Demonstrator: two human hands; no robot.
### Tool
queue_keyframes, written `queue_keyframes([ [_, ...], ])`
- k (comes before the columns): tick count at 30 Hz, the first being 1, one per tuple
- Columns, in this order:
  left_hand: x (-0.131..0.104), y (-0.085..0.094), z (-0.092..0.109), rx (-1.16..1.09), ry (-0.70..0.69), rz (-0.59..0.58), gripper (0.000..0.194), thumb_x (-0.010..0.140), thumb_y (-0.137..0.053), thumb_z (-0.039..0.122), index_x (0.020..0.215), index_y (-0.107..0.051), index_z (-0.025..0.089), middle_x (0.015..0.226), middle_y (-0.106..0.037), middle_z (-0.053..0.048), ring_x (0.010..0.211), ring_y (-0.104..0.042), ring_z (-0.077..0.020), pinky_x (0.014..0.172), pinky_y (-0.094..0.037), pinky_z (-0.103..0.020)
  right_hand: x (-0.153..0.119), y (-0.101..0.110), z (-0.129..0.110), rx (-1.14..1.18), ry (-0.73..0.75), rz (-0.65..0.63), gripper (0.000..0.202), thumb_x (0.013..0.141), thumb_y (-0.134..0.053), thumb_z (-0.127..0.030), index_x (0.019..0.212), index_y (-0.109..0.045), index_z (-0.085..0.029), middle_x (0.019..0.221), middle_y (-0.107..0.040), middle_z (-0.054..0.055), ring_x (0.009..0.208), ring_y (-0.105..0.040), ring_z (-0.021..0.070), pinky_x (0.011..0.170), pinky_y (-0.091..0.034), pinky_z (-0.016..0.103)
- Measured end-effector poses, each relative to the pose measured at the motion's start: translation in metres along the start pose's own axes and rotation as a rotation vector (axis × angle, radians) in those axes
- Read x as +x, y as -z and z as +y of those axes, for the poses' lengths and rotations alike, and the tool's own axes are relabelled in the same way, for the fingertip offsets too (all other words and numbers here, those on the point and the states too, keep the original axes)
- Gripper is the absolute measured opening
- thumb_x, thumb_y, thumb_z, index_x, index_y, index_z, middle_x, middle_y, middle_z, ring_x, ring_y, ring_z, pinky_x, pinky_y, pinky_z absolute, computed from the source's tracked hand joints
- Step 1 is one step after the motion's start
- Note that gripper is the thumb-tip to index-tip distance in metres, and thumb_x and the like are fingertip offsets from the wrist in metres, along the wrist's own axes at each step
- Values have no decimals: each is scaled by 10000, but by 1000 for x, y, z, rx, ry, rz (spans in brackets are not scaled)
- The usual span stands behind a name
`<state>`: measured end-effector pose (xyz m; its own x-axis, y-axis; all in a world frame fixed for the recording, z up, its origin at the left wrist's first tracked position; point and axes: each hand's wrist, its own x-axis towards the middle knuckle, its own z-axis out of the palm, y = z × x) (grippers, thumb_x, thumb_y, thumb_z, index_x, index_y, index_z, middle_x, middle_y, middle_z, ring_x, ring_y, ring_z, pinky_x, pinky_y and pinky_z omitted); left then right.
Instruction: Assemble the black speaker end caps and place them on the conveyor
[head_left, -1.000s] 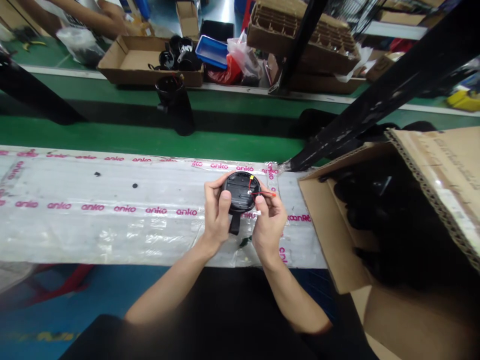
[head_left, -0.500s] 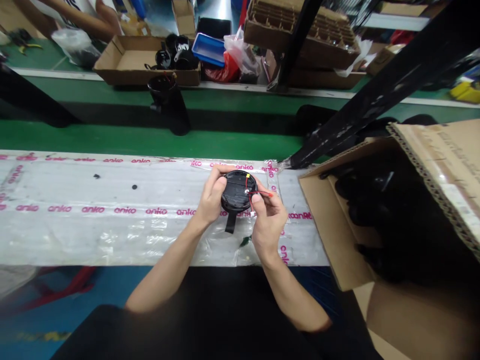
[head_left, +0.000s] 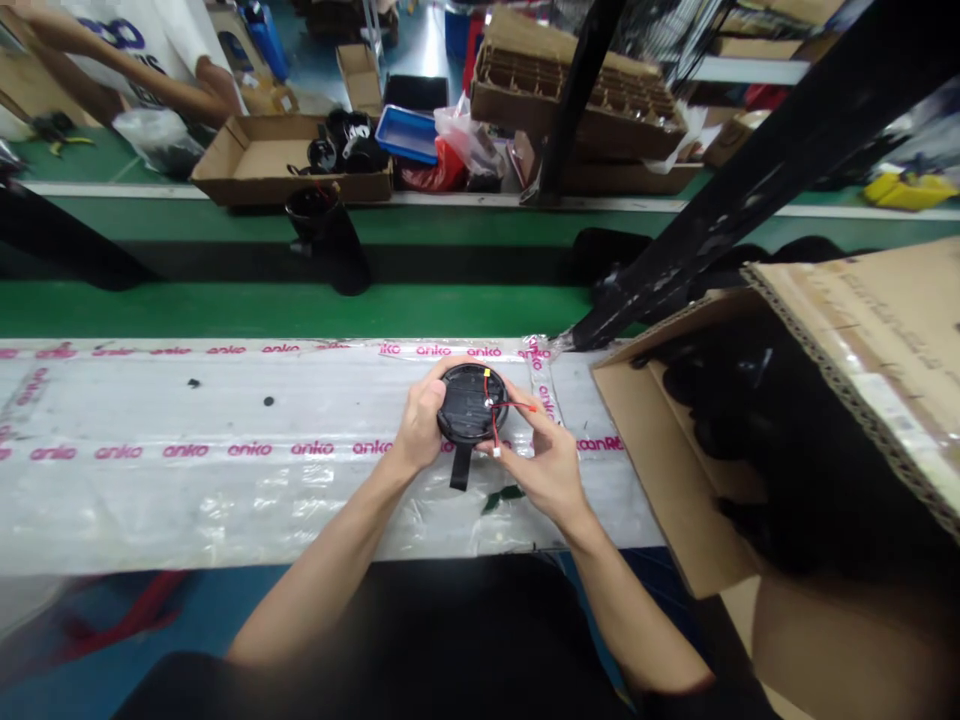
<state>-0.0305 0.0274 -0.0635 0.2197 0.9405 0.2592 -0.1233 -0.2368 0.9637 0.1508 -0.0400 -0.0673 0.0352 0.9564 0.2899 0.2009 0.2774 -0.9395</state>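
A round black part (head_left: pixel 465 405) with a short black strap (head_left: pixel 461 467) hanging from its lower edge is held over the white covered bench. My left hand (head_left: pixel 421 420) grips its left side, thumb on the rim. On the right side, my right hand (head_left: pixel 541 460) has its fingers around the edge, with the thumb near a small white connector (head_left: pixel 496 452) at the lower right. Thin red and black wires (head_left: pixel 512 406) run across the part's face, one end reaching out over the right fingers. A yellow tab sits near the top of the face.
An open cardboard box (head_left: pixel 660 470) with black items stands at the right. A black post (head_left: pixel 720 190) slants above it. Behind the bench, a black cylinder (head_left: pixel 330 245) stands on the green surface (head_left: pixel 465 310). Farther back are an open carton (head_left: pixel 255 160), a blue tray (head_left: pixel 407 133) and a person's arms.
My right thumb has moved off the face of the round part to its lower edge, and the white connector now shows there. The whole view has shifted, with the bench lower in the picture.
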Motion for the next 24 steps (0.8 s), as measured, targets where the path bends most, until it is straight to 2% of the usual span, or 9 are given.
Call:
queue_keyframes([
  [4, 2, 8, 7, 41, 20, -87, 569, 1070, -405, 596, 1297, -726, 184, 1324, -767, -140, 1234, -710, -317, 1108, -536, -455, 9, 7, -11, -90, -15, -134, 841, 877, -875, -270, 1631, -516, -370, 1714, -514, 87, 1598, -483, 318, 1334, -359, 608],
  [8, 11, 36, 13, -5, 60, -340, 620, 1071, -424, 619, 1538, -624, 265, 1634, -590, -129, 1517, -563, -349, 1249, -469, -509, 16, 29, -21, -204, -44, -262, 910, 884, -876, -371, 1677, -430, -391, 1824, -292, 82, 1686, -312, 337, 1335, -333, 624],
  [11, 15, 65, 12, -38, 33, -465, 810, 972, -601, 697, 1658, -486, 282, 1743, -447, -134, 1623, -424, -390, 1307, -409, -564, 14, 47, -12, -221, -99, -214, 754, 928, -820, -421, 1621, -534, -336, 1713, -511, 113, 1580, -510, 334, 1294, -412, 613],
  [13, 10, 75, 11, 66, 41, -515, 956, 865, -799, 617, 1685, -435, 286, 1743, -439, -153, 1614, -428, -416, 1313, -400, -581, 8, 53, 5, -223, -153, -125, 535, 972, -751, -408, 1484, -680, -270, 1463, -746, 124, 1303, -743, 314, 1153, -569, 561],
  [15, -1, 70, 8, 232, 80, -491, 1016, 787, -907, 450, 1675, -439, 295, 1693, -511, -162, 1558, -510, -424, 1292, -432, -588, -1, 52, 29, -231, -185, -48, 379, 993, -697, -397, 1316, -779, -218, 1169, -858, 107, 936, -823, 268, 888, -677, 449],
  [16, -6, 63, 7, 281, 95, -431, 1014, 762, -926, 394, 1656, -460, 290, 1640, -573, -165, 1503, -574, -423, 1264, -469, -591, -6, 48, 40, -239, -176, -17, 334, 993, -679, -391, 1238, -808, -203, 1056, -869, 96, 805, -804, 248, 770, -672, 399],
  [19, -12, 35, 3, 275, 113, -265, 947, 682, -975, 354, 1528, -565, 245, 1435, -726, -156, 1303, -725, -395, 1162, -572, -559, -19, 32, 65, -282, -107, 62, 252, 979, -633, -330, 1031, -844, -203, 911, -846, 82, 748, -765, 236, 707, -620, 350],
  [21, 0, 26, 1, 308, 103, -219, 906, 660, -987, 355, 1469, -595, 240, 1385, -751, -133, 1258, -743, -371, 1135, -587, -528, -23, 25, 71, -295, -78, 87, 239, 966, -611, -284, 963, -840, -215, 894, -829, 78, 805, -765, 240, 758, -603, 344],
  [24, 51, 36, -5, 403, 35, -110, 896, 649, -990, 388, 1439, -603, 222, 1366, -758, -128, 1245, -739, -358, 1134, -572, -516, -24, 24, 72, -300, -63, 115, 233, 964, -597, -259, 937, -825, -218, 844, -806, 60, 734, -733, 214, 711, -575, 314],
])
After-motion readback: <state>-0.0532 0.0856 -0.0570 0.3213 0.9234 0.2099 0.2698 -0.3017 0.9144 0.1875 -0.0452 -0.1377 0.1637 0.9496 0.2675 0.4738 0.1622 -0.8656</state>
